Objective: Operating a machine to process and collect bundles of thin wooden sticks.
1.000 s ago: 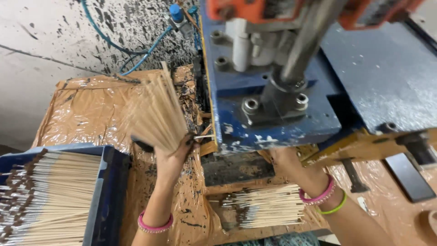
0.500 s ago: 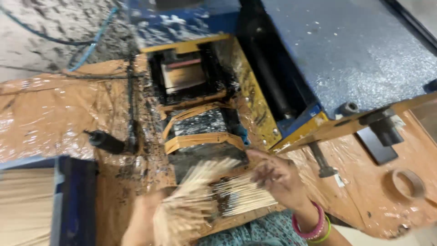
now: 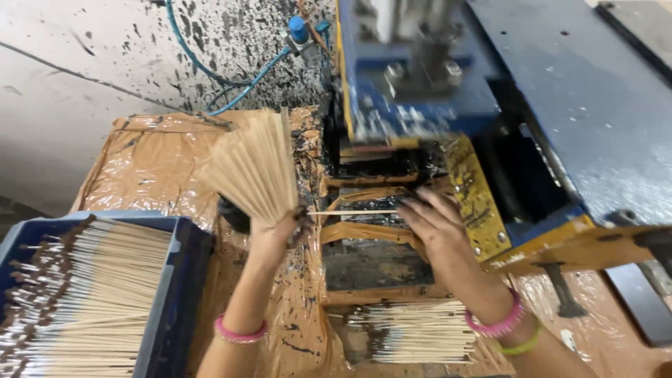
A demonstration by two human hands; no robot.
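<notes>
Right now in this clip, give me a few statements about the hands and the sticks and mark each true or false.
1. The left hand holds a fanned bundle of sticks. True.
2. The right hand is empty. False: its fingers pinch a single stick.
3. The blue crate holds no sticks. False: it is filled with sticks.
4. A row of finished sticks lies below the right wrist. True.

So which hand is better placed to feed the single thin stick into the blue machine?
Probably the right hand: it rests at the stick by the machine; the left hand holds a fanned bundle.
</notes>
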